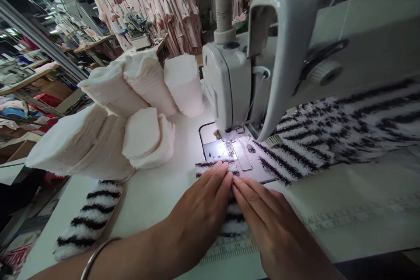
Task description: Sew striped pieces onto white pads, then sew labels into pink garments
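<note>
My left hand (205,203) and my right hand (267,216) meet at the fingertips over a small piece of black-and-white striped plush fabric (233,223). Both have their fingers pressed together on the fabric, with the thumbs hidden. Part of the piece shows beyond my left fingers and between my wrists. Just past the fingertips is the lit needle plate (216,148) of a sewing machine (218,83). The presser foot (229,146) stands right above that plate, apart from my hands.
Stacks of cream fleece pieces (108,87) stand at the left of the table (164,192). A striped strip (90,216) lies below them. More striped fabric (308,148) spreads under the machine arm. A printed ruler scale (331,225) runs along the front. Pink garments (157,4) hang behind.
</note>
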`<state>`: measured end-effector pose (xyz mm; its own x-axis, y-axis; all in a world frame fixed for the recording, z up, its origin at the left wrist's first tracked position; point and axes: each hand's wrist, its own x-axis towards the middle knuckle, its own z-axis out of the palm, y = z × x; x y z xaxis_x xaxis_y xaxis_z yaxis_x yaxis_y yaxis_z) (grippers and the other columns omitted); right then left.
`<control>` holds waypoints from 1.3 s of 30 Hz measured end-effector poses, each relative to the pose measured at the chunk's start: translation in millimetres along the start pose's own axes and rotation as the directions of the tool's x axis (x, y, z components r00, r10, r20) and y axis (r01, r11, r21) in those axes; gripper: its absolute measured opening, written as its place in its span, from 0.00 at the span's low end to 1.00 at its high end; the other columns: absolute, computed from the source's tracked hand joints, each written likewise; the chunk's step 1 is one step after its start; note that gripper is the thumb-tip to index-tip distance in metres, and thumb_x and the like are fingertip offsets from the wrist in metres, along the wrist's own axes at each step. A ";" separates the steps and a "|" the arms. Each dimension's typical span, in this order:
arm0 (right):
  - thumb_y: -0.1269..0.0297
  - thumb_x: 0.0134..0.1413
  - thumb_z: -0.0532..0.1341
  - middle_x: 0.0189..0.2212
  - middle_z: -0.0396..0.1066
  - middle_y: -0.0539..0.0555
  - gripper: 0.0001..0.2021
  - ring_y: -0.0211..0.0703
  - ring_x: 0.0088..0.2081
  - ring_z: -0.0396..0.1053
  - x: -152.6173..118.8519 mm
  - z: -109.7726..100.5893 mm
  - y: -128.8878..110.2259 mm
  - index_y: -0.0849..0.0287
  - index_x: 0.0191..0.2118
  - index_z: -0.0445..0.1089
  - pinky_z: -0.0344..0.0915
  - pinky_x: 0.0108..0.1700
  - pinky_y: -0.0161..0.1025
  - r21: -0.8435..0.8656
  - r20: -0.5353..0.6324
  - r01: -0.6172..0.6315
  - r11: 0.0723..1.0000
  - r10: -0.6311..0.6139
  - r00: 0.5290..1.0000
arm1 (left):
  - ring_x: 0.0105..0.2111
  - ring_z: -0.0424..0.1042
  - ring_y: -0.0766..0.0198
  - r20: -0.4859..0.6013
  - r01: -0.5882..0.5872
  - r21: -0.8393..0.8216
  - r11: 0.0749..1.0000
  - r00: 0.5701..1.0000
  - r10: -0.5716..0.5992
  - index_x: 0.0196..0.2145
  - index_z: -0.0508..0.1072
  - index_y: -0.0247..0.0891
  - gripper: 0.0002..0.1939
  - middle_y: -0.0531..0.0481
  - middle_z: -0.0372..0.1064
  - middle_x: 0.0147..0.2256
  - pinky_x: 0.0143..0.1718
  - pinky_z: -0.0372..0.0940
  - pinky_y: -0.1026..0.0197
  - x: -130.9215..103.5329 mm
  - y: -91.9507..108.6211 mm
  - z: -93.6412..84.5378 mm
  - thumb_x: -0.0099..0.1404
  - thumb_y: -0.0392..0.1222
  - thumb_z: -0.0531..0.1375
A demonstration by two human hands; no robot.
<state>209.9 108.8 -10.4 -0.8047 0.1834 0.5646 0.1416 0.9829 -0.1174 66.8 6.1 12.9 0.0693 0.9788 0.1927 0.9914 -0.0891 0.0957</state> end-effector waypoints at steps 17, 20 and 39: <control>0.82 0.56 0.43 0.50 0.68 0.62 0.21 0.52 0.51 0.64 14.8 22.3 10.1 0.74 0.48 0.69 0.61 0.49 0.50 0.039 -0.027 -0.102 0.994 0.103 0.994 | 0.55 0.63 0.53 -0.145 0.026 0.008 1.000 0.989 -0.025 0.54 0.57 0.25 0.19 0.31 0.64 0.51 0.53 0.66 0.50 25.3 -22.7 6.9 0.65 0.30 0.45; 0.82 0.56 0.43 0.51 0.67 0.63 0.21 0.54 0.52 0.63 14.0 24.3 10.3 0.74 0.49 0.68 0.61 0.49 0.52 0.060 -0.022 -0.129 0.990 0.130 0.991 | 0.55 0.62 0.52 -0.131 0.016 0.004 1.000 0.991 -0.015 0.54 0.56 0.24 0.19 0.30 0.62 0.52 0.53 0.66 0.48 25.5 -24.1 9.2 0.65 0.29 0.46; 0.85 0.53 0.50 0.35 0.67 0.55 0.16 0.40 0.38 0.65 22.2 -2.8 48.7 0.64 0.41 0.70 0.65 0.37 0.36 0.230 0.235 -0.072 0.970 0.016 0.972 | 0.32 0.68 0.67 0.132 0.274 -0.351 0.895 0.961 -0.242 0.34 0.73 0.37 0.05 0.50 0.69 0.35 0.32 0.64 0.64 13.1 -26.3 -25.3 0.63 0.33 0.57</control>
<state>200.5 160.8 -1.3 -0.9153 0.1910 0.3547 0.0627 0.9373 -0.3428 38.9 16.6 37.6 -0.1589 0.9867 0.0333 0.8677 0.1235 0.4814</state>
